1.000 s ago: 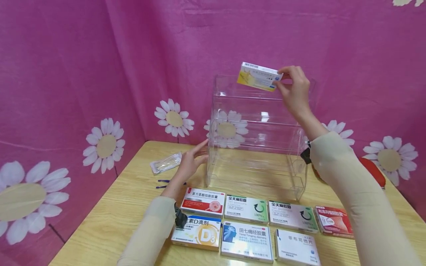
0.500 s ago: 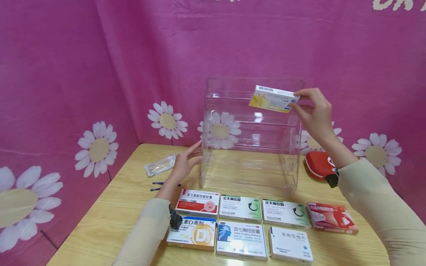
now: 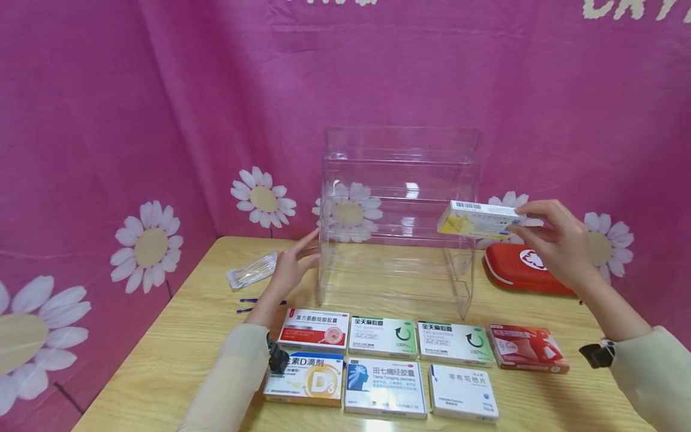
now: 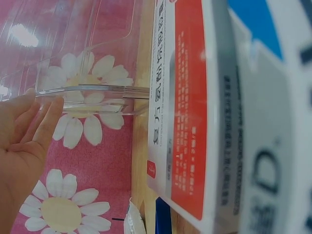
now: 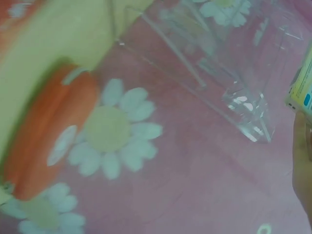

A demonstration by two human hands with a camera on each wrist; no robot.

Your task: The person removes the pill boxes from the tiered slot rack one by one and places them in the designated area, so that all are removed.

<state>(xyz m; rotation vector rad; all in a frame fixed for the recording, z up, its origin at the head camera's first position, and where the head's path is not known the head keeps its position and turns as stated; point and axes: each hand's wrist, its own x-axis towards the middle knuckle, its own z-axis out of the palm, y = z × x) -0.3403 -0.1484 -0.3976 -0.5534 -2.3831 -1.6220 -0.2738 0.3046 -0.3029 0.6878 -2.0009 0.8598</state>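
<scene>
A white and yellow medicine box point(image 3: 477, 221) is pinched at its right end between the thumb and fingers of my right hand point(image 3: 561, 243). Hand and box are in the air before the right side of a clear tiered display rack point(image 3: 399, 180). In the right wrist view, only a corner of that medicine box point(image 5: 303, 90) shows at the right edge. My left hand point(image 3: 288, 270) rests its straight fingers against the rack's left side. The left wrist view shows these fingers point(image 4: 46, 119) extended along the rack's clear edge.
Two rows of medicine boxes lie in front of the rack, among them a red one point(image 3: 528, 348) and a vitamin D one point(image 3: 305, 381). A red zip case point(image 3: 513, 270) is at the right. A cotton swab packet point(image 3: 251, 272) and blue sticks point(image 3: 248, 310) lie at the left.
My right hand has moved down and to the right with the white and yellow box, from the rack's top to about mid-height. My left hand stays at the rack's side. The head view has shifted slightly.
</scene>
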